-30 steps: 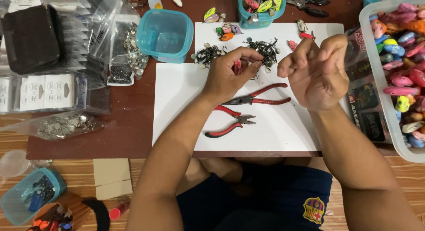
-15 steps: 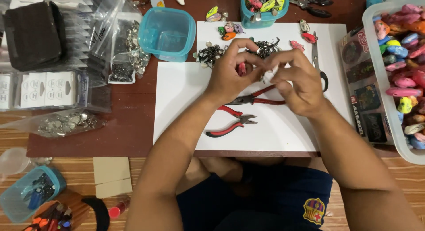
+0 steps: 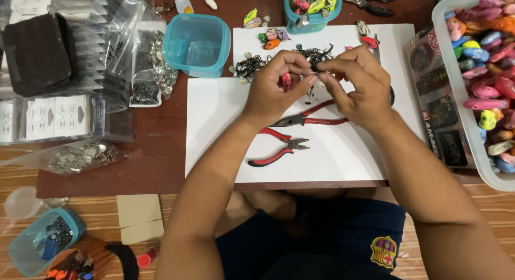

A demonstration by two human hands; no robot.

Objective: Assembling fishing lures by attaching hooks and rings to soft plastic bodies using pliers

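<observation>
My left hand (image 3: 276, 86) pinches a small red fishing lure (image 3: 286, 80) above the white sheet (image 3: 214, 129). My right hand (image 3: 360, 86) meets it from the right, fingertips closed on a thin metal wire piece (image 3: 316, 73) at the lure's end. Two red-handled pliers lie on the sheet below my hands: one (image 3: 316, 118) just under them, the other (image 3: 279, 151) nearer me. A heap of dark metal hooks and rings (image 3: 252, 66) sits just beyond my left hand.
An empty teal tub (image 3: 196, 44) stands at the left of the sheet, a second tub of lures (image 3: 311, 9) at the back. A big clear bin of coloured lures (image 3: 483, 81) fills the right. Bags of metal parts (image 3: 80, 156) lie left.
My right hand came down from a raised position at the right and joined my left hand over the sheet. Both hands now pinch the lure and wire together.
</observation>
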